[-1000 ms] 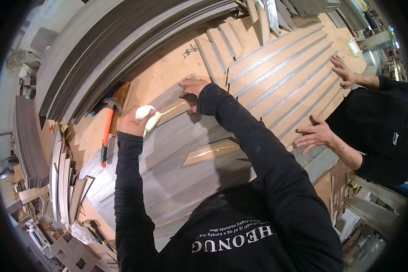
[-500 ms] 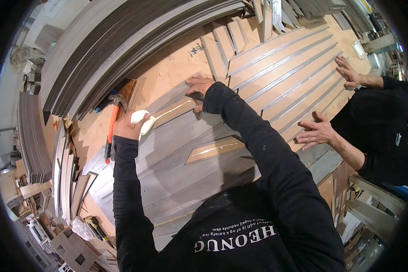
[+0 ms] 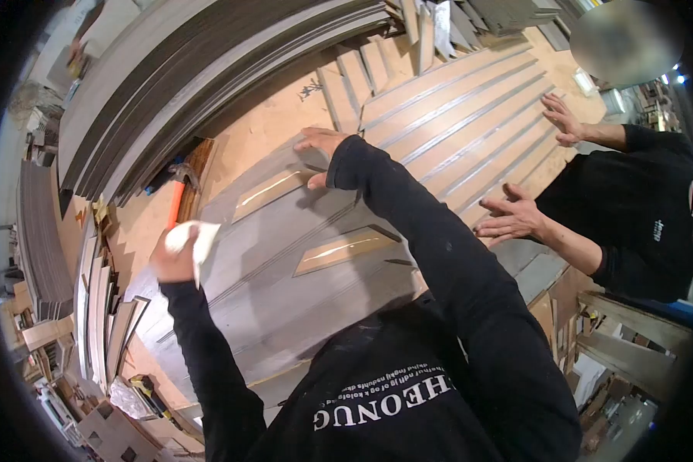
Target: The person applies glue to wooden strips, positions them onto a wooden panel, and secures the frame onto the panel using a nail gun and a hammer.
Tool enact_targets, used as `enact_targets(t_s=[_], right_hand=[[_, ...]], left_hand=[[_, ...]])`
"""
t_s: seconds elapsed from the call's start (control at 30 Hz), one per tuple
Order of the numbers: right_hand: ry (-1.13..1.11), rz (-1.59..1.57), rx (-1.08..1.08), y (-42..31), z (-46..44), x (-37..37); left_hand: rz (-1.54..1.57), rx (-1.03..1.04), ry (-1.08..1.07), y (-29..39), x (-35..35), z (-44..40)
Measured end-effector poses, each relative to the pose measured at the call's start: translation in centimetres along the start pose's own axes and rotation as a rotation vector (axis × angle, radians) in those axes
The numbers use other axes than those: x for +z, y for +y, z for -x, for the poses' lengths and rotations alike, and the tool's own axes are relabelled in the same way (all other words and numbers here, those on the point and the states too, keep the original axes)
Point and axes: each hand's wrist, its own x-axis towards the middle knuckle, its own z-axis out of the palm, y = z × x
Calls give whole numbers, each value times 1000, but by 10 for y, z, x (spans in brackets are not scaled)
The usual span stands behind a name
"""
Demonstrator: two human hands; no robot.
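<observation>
Holding white btl (image 3: 205, 242), L hand grip (image 3: 174, 259) blurred, hiding pt.

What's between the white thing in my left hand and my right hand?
In the head view, a tan strip with a white streak lies between the white thing and your right hand, with grey panel around it.

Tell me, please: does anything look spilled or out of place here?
Nothing looks spilled: both white beads lie within tan patches on the grey panel. Loose strips at left look untidy, leaning at uneven angles. Dark bits lie scattered on the board, too small to identify.
</observation>
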Motion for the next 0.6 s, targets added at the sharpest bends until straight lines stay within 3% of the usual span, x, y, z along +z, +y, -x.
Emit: enact_targets(t_s=[0.03,0.1,0.17,0.23,0.33,0.37,0.47,0.5,0.6], right_hand=[[38,-23,-29,-9,12,-5],[134,-10,-115,-18,45,-7],[153,-137,-43,-39,90,-3],[61,-153,42,-70,137,-1],[-27,-489,208,-99,198,28],[-3,-517,208,-99,213,39],[123,-465,260,-100,243,43],[189,-423,273,-99,250,40],[369,-360,322,-82,273,34]], left_hand=[[136,-118,49,-7,-10,14],[763,-240,-119,-67,-27,50],[1939,-284,-405,-101,-13,102],[1971,-262,-574,-34,-7,129],[2171,-261,-856,-19,27,162],[2207,-382,-750,2,33,171],[2154,-535,-777,43,58,175],[2140,-524,-872,59,63,169],[2067,-545,-896,91,73,149]])
